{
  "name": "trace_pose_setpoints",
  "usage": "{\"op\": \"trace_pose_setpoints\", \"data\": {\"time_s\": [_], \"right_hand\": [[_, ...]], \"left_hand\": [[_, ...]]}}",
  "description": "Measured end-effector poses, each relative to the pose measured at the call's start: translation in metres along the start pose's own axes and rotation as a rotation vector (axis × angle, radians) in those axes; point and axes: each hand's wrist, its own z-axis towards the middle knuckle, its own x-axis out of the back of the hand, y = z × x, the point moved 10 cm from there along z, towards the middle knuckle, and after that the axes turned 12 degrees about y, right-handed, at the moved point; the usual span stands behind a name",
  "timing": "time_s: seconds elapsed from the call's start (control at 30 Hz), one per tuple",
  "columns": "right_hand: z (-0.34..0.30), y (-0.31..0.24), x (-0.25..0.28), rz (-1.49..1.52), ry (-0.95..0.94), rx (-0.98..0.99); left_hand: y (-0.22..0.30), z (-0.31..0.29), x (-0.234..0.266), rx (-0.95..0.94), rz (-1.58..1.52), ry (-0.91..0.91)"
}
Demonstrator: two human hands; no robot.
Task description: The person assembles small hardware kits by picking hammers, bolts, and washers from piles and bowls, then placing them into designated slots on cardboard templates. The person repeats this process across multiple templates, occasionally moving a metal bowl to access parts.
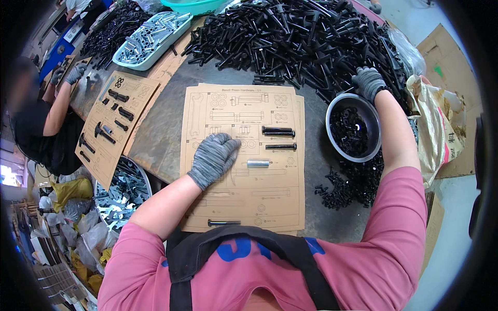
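My left hand (pixel 213 159), in a grey knit glove, rests on a brown printed sheet (pixel 244 199) with its fingers curled together; whatever they may hold is hidden. To its right on the sheet lie two black bolts (pixel 278 131) side by side, a single black bolt (pixel 280 147) and a silver metal sleeve (pixel 258 163). Another dark bolt (pixel 224 223) lies along the sheet's near edge. My right hand (pixel 369 84), gloved alike, reaches past the rim of a bowl (pixel 329 127) to the big heap of black bolts (pixel 290 39). Its fingers bend down among them; their tips are hidden.
Small black parts (pixel 350 132) fill the bowl, and more lie spilled (pixel 337 193) below it. A pale green tray (pixel 136 63) of silver sleeves stands far left. Beside another person (pixel 36 119) lies a second sheet (pixel 122 93) with parts. A white sack (pixel 433 124) stands right.
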Motion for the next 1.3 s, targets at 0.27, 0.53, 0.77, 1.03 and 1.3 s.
{"op": "trace_pose_setpoints", "data": {"time_s": [0.27,0.53,0.77,1.03,1.3], "right_hand": [[0.009,0.017,-0.008,0.186,-0.101,-0.014],[-0.009,0.065,-0.015,0.573,0.174,-0.263],[-0.048,0.091,-0.049,0.839,0.306,-0.609],[-0.062,0.076,-0.019,0.749,0.449,-0.626],[-0.079,0.091,-0.041,0.847,0.559,-0.812]], "left_hand": [[0.001,0.0,0.001,-0.022,0.008,0.014],[0.0,0.0,-0.002,-0.007,0.003,-0.007],[0.0,0.001,-0.001,-0.014,0.01,-0.005],[0.003,0.002,-0.001,-0.011,0.0,-0.024],[0.002,0.003,-0.003,0.001,0.007,-0.047]]}}
